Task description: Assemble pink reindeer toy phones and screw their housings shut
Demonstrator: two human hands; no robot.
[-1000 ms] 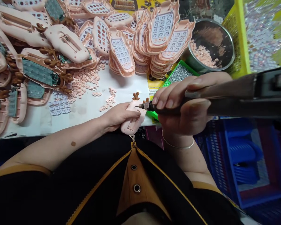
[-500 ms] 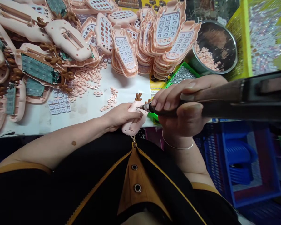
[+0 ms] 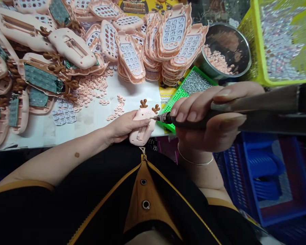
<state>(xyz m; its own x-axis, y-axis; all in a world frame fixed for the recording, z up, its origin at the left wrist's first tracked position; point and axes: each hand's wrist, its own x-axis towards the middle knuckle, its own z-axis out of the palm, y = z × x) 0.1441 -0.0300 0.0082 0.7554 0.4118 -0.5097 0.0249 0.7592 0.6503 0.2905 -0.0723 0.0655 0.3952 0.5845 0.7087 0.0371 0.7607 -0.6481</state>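
Observation:
My left hand (image 3: 123,126) is closed around a pink toy phone (image 3: 140,136) with brown antlers, its back side up and its long slot showing. My left thumb presses across the toy's face. In my right hand (image 3: 206,112) is a dark power screwdriver (image 3: 260,110), held level with fingers wrapped round its body. Its thin bit points left and its tip meets the toy's right side, close to my thumb; whether it sits in a screw is too small to tell. A green tray (image 3: 193,83) of small silvery screws lies just behind the screwdriver.
Stacked pink front shells (image 3: 174,32) stand at the back, with opened toy halves (image 3: 42,76) piled at left. Loose pink button pieces (image 3: 89,90) are scattered on the white table. A metal bowl (image 3: 244,64), a yellow basket (image 3: 257,44) and a blue crate (image 3: 285,217) stand at right.
The screwdriver tip has shifted from the toy's upper middle to its right side. The toy has turned slightly, showing both antlers, and my right hand sits a little farther right.

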